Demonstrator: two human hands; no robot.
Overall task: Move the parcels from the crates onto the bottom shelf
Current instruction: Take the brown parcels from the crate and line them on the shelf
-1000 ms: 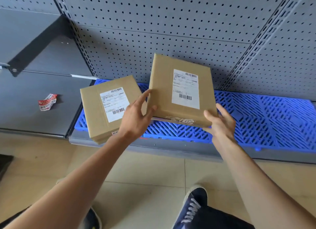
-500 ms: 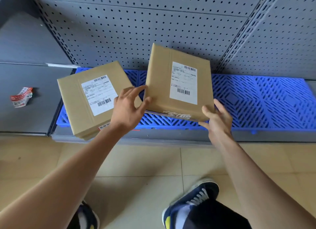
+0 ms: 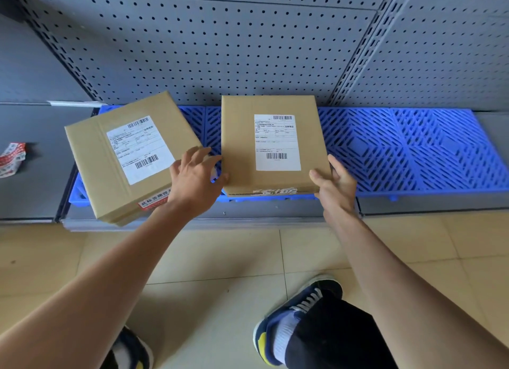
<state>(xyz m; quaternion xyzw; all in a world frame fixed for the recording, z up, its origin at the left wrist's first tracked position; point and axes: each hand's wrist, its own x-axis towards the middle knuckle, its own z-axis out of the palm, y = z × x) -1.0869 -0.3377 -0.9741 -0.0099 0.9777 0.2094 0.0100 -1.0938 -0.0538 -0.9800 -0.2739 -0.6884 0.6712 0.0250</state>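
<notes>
Two flat brown cardboard parcels with white barcode labels lie on the blue slotted mat (image 3: 413,153) of the bottom shelf (image 3: 275,212). The left parcel (image 3: 93,159) sits skewed, its front corner hanging over the shelf edge. The right parcel (image 3: 239,137) lies flat and square to the shelf. My left hand (image 3: 195,181) is in the gap between them, fingers spread and fairly straight, thumb touching the right parcel's front left corner. My right hand (image 3: 337,186) holds that parcel's front right corner, thumb on top and fingers along its side.
A grey pegboard wall (image 3: 220,51) closes off the back of the shelf. To the left is a lower grey shelf (image 3: 33,192) with a crumpled red and white label (image 3: 12,159) on it. My shoes (image 3: 297,313) stand on the tiled floor below. No crates are in view.
The right parcel has gone from tilted and raised to lying flat on the blue mat. Both hands came down with it, and my left hand's grip has loosened.
</notes>
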